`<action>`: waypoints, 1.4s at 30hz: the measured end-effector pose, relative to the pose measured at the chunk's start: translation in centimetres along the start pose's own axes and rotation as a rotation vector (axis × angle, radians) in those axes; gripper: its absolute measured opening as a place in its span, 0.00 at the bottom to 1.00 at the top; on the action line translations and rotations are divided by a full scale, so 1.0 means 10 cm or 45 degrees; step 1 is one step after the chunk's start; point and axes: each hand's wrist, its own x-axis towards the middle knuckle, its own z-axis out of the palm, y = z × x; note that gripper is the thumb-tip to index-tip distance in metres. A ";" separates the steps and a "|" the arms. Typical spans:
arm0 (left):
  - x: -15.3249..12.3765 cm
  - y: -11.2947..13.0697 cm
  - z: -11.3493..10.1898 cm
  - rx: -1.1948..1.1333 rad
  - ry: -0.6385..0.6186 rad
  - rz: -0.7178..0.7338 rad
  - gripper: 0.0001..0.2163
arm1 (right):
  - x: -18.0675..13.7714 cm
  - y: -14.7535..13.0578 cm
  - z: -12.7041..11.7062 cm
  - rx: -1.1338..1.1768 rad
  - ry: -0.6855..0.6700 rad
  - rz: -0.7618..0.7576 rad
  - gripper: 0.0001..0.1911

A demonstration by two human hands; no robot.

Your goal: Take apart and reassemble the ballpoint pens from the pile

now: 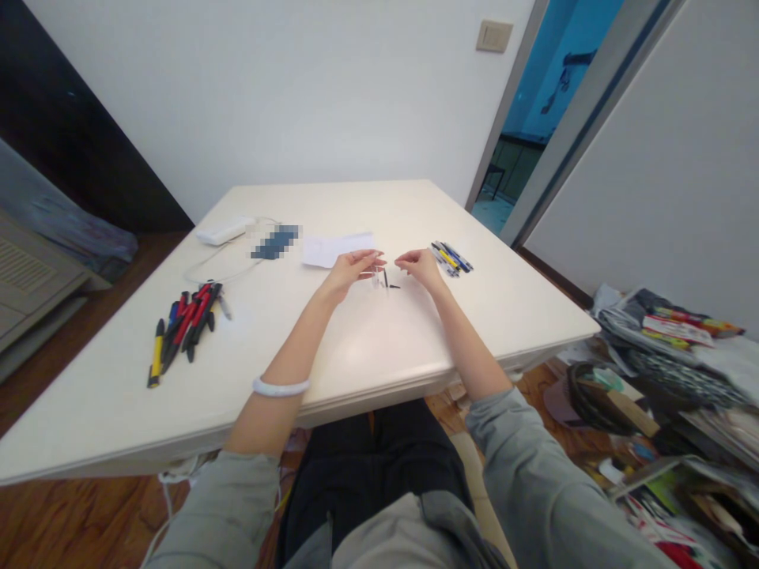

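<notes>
My left hand (354, 269) and my right hand (420, 266) hover close together over the middle of the white table (368, 348). Both hands are pinched; a thin pale part seems to run between their fingertips, too small to name. Just below the fingers lie small pen parts (385, 280), a clear piece and short dark pieces. A pile of red, black, blue and yellow pens (185, 322) lies to the left. A smaller bunch of blue and yellow pens (451, 258) lies right of my right hand.
A white sheet of paper (335, 249) lies behind my hands. A white adapter with a cable (224, 231) sits at the back left. Cluttered magazines and bags (658, 371) cover the floor to the right. An open doorway (534, 134) is behind the table.
</notes>
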 end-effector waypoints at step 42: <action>0.00 -0.05 -0.02 0.074 -0.192 -0.142 0.23 | -0.10 -0.31 0.19 0.672 -0.201 -0.138 0.19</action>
